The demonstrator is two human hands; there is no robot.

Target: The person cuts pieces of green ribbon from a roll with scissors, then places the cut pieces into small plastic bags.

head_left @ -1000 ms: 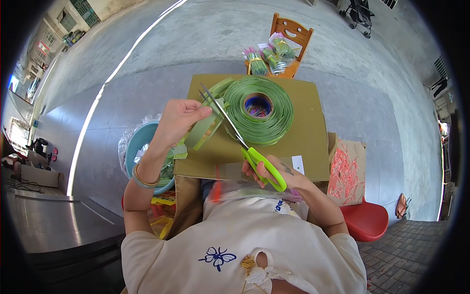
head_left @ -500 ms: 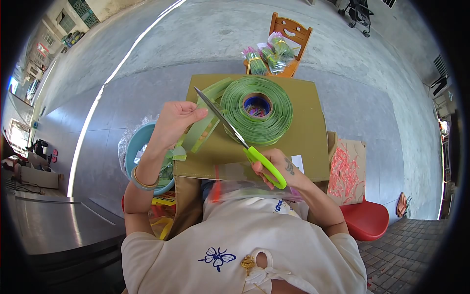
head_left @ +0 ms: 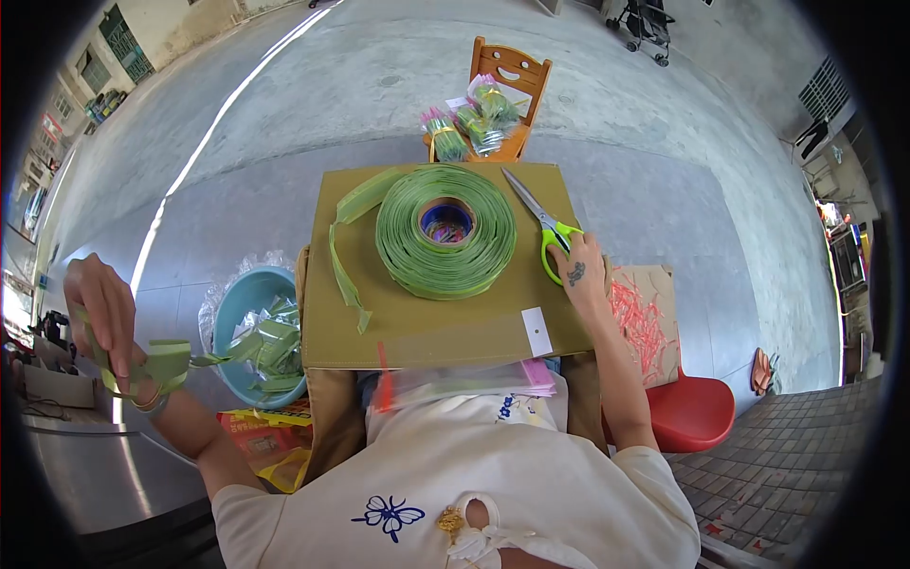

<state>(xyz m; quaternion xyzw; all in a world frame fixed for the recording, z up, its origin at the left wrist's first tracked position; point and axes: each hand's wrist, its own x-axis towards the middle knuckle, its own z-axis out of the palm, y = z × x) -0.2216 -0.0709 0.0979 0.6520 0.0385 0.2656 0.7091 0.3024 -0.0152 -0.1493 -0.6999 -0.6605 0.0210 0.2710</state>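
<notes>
Out at the far left, my left hand (head_left: 102,308) pinches a cut green ribbon strip (head_left: 171,364) that trails toward the blue basin (head_left: 226,318). On the right side of the olive tabletop (head_left: 427,332), my right hand (head_left: 583,273) has its fingers on the lime-green handles of a pair of scissors (head_left: 527,198). The scissors lie flat, blades pointing away and slightly left. Between the hands sits a big roll of green ribbon (head_left: 403,248), its loose end hanging down along the left of the table.
Green strips (head_left: 275,341) and clear wrap fill the basin. Clear plastic bags (head_left: 464,381) lie at the table's near edge beside a white tag (head_left: 536,332). Red-pink pieces (head_left: 640,327) cover cardboard at right, above a red stool (head_left: 697,417). Bundles (head_left: 488,119) rest on a wooden chair (head_left: 512,66).
My left hand has swung far left, carrying a strip away from the roll. My right hand has moved the scissors from over the table's front to its right side. The view has shifted.
</notes>
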